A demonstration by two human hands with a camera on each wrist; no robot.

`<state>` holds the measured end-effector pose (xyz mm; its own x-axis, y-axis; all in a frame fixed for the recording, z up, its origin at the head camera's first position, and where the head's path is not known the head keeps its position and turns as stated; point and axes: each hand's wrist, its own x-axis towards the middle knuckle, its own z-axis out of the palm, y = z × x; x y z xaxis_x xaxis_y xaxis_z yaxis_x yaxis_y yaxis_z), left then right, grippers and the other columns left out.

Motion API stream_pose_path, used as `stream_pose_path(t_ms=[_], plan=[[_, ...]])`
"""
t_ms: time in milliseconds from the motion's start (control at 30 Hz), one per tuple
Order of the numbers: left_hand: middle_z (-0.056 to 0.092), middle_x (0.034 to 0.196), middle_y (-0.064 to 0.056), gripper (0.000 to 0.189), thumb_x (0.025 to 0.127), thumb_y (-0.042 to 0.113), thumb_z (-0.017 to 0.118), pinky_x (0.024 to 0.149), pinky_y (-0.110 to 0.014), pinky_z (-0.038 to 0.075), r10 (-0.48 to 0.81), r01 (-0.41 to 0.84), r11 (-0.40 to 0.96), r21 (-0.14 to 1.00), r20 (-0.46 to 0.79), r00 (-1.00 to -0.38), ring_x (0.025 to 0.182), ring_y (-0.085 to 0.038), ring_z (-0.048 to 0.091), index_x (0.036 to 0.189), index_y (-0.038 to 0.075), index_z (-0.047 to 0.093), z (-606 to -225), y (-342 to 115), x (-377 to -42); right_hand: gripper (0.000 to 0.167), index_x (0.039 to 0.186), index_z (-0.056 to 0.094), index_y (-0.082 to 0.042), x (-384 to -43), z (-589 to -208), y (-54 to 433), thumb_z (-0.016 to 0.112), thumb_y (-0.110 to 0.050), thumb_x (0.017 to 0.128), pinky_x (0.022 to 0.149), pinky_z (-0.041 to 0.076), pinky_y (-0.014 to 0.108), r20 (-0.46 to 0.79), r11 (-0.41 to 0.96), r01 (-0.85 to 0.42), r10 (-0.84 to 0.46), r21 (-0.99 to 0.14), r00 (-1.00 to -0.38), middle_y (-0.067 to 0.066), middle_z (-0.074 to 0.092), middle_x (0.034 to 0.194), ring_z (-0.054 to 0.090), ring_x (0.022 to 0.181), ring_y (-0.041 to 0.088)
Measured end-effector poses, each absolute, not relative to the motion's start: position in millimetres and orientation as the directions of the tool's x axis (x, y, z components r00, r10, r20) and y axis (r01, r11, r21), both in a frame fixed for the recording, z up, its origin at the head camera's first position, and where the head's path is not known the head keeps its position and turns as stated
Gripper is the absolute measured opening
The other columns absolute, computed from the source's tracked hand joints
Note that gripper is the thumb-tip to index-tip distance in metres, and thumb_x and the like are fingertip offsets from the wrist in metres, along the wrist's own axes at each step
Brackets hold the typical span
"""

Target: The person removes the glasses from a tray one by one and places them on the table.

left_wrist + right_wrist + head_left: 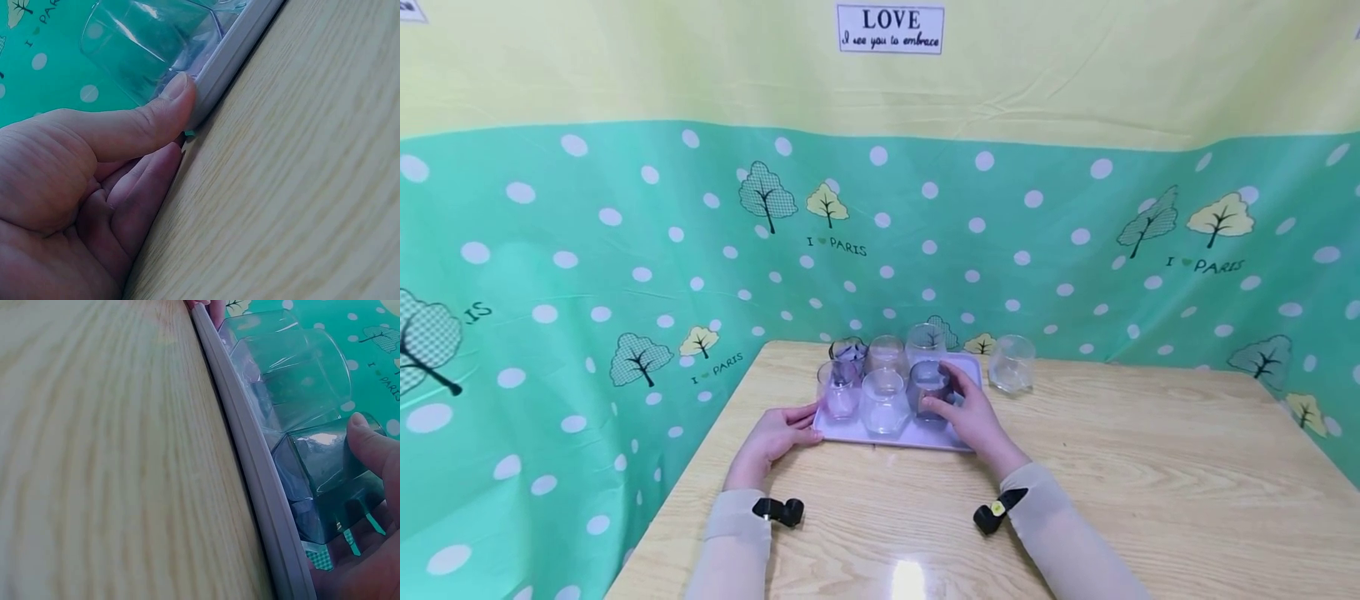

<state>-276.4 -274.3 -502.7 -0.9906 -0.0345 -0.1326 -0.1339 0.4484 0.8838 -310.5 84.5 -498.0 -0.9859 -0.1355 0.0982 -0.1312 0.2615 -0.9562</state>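
Glass [927,385], dark-tinted, in grip of right hand [976,417]

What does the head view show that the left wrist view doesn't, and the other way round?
Only the head view: the right hand holding the dark glass, a loose glass right of the tray, and the LOVE sign. Only the left wrist view: the left hand's palm side and thumbnail up close. Both: that hand at the tray's corner, a clear glass nearby, the table and green cloth.
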Motion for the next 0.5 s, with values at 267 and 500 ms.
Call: stream_pose_path(t_ms=[267,500], plan=[[0.071,0.135,-0.012,0.068,0.081,0.011,0.094,0.128,-0.059,0.022,-0.037,-0.147,0.448,0.882,-0.145,-0.989,0.149,-0.04,0.045,0.143,0.006,0.067,-501.6,-274.5,-276.0,0.087,0.166,0.039,-0.017,-311.4,-498.7,85.9,0.085,-0.031,0.093,0.13,0.021,0.056,0.097,0.253,-0.131,-0.143,-0.959,-0.985,0.019,0.044,0.166,0.034,0.157,0.038],[0.07,0.135,-0.014,0.067,0.081,0.006,0.092,0.129,-0.053,0.024,-0.017,-0.131,0.402,0.906,-0.135,-0.991,0.146,-0.036,0.048,0.142,0.002,0.066,-504.4,-275.9,-278.3,0.086,0.164,0.042,-0.015,-311.3,-497.8,86.0,0.087,-0.029,0.092,0.13,0.024,0.055,0.108,0.242,-0.139,-0.136,-0.96,-0.985,0.018,0.046,0.164,0.036,0.156,0.037]])
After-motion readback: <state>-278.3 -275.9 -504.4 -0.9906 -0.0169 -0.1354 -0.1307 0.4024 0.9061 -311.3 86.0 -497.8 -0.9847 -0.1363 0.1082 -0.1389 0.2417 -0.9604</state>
